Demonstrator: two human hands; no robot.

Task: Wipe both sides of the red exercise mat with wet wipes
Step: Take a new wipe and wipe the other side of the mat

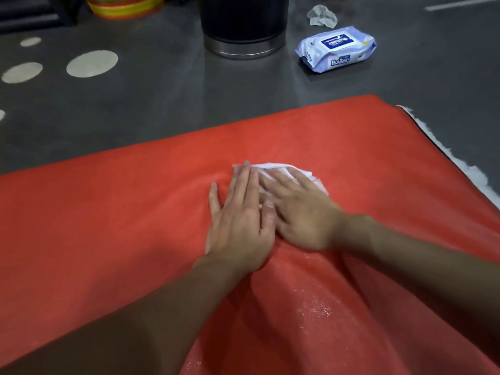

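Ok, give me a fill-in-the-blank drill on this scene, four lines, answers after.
1. Both hands press a white wipe flat on the ____ mat.
2. The wipes pack lies on the floor, to the right of the black ____.
3. The crumpled wipe lies on the floor beyond the ____.
4. The left hand lies flat, its ____ straight.

Answers: red; bin; pack; fingers

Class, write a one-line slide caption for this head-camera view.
Both hands, left hand and right hand, press a white wet wipe flat on the red exercise mat.
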